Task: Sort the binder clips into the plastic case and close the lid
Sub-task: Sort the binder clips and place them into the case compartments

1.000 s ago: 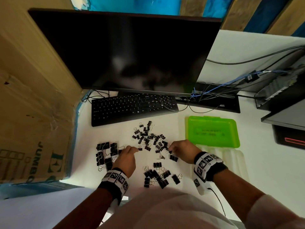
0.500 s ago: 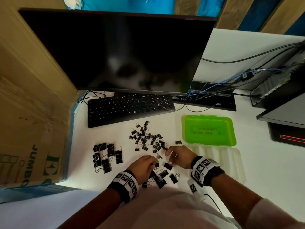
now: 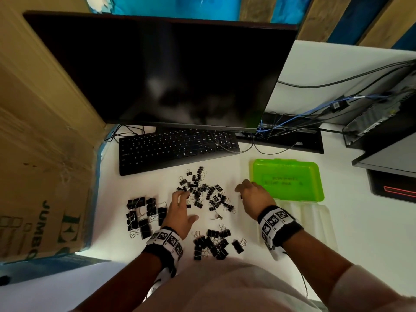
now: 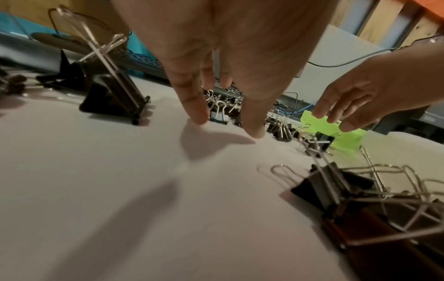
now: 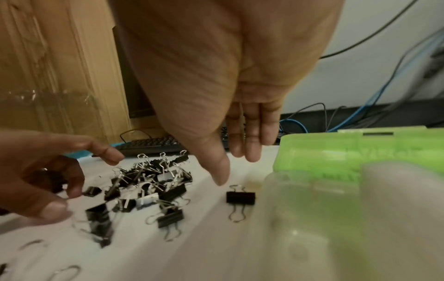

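A white desk (image 3: 371, 221) is seen from above, with the keyboard (image 3: 177, 149) taken here as the landmark. Just in front of the keyboard's middle, a loose pile of small black binder clips (image 3: 202, 192) is spread out. In front of the keyboard's left end, a group of larger binder clips (image 3: 141, 218) is gathered, and further forward from the keyboard, close to the person's body, a third cluster of clips (image 3: 213, 244) is found. One single clip (image 5: 240, 197) is seen lying apart from the pile, just beside the case's clear half, in the right wrist view.

The plastic case is laid open in front of and to the right of the keyboard's right end: its green half (image 3: 288, 182) lies nearer the keyboard, and its clear half (image 3: 315, 221) lies beyond it, nearer the person. No clips can be made out inside either half.

The left hand (image 3: 180, 212) is held over the desk at the near left edge of the small-clip pile, its fingers (image 4: 194, 108) straight and spread, pointing down at the desk; nothing is gripped in it. The right hand (image 3: 253, 197) is held between the pile and the green half of the case, its fingers (image 5: 252, 136) extended and relaxed, with nothing held.

Behind the keyboard a dark monitor (image 3: 162, 70) is stood, and to the keyboard's left a cardboard box (image 3: 40, 154) is placed.
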